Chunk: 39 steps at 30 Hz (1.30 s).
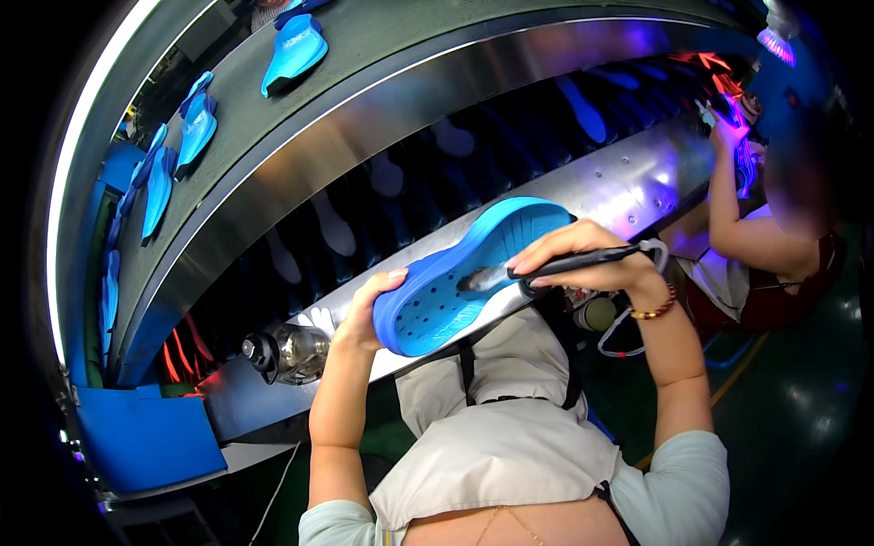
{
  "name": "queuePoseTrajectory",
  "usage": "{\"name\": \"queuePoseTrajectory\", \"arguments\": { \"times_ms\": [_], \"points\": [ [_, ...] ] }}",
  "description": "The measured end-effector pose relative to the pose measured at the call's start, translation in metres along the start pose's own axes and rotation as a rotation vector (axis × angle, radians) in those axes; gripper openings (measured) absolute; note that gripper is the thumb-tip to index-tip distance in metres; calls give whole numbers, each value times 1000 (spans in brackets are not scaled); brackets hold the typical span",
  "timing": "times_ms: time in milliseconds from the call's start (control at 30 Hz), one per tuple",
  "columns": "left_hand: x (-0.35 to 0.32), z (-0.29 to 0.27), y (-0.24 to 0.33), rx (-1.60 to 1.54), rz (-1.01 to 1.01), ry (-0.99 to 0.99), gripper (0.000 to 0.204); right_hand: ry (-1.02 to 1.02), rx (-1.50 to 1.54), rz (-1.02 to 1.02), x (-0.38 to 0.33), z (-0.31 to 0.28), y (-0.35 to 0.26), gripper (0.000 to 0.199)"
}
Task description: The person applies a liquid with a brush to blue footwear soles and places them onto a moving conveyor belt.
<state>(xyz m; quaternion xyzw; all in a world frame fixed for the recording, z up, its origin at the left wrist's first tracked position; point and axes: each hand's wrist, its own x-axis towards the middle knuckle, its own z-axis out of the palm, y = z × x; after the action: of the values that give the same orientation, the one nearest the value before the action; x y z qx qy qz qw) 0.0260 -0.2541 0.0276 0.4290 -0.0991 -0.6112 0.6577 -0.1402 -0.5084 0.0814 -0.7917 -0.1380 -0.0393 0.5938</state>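
My left hand (369, 309) grips the near end of a blue clog shoe (455, 282), held sole side up over the steel ledge. The shoe's inner surface has several small holes. My right hand (583, 255) holds a black-handled brush (555, 267) whose bristles touch the middle of the shoe. A cord loop hangs from the brush handle by my wrist, which wears a bead bracelet.
A metal conveyor housing (510, 100) curves across the view, with blue shoes (293, 50) riding on top and insole shapes inside. A clear bottle (287, 353) lies on the ledge at left. Another person (774, 246) works at right. A blue bin (146, 437) sits lower left.
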Motion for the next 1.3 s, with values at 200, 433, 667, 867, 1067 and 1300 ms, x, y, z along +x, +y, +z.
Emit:
{"name": "queuePoseTrajectory", "arguments": {
  "times_ms": [200,433,667,867,1067,1300],
  "points": [
    [-8,-27,-6,-164,94,-82,56,-73,89,199,-10,0,-2,21],
    [-20,-30,4,-283,196,-140,55,5,10,58,-9,15,5,24],
    [39,0,-48,-520,508,-186,86,260,100,46,8,58,21,22],
    [48,7,-58,-568,427,122,88,251,-132,4,28,79,36,17],
    [31,3,-42,-532,634,110,88,-99,-332,-234,3,72,-13,14],
    [37,22,-31,-447,867,-45,88,39,-168,-254,22,73,-14,19]
  ]
}}
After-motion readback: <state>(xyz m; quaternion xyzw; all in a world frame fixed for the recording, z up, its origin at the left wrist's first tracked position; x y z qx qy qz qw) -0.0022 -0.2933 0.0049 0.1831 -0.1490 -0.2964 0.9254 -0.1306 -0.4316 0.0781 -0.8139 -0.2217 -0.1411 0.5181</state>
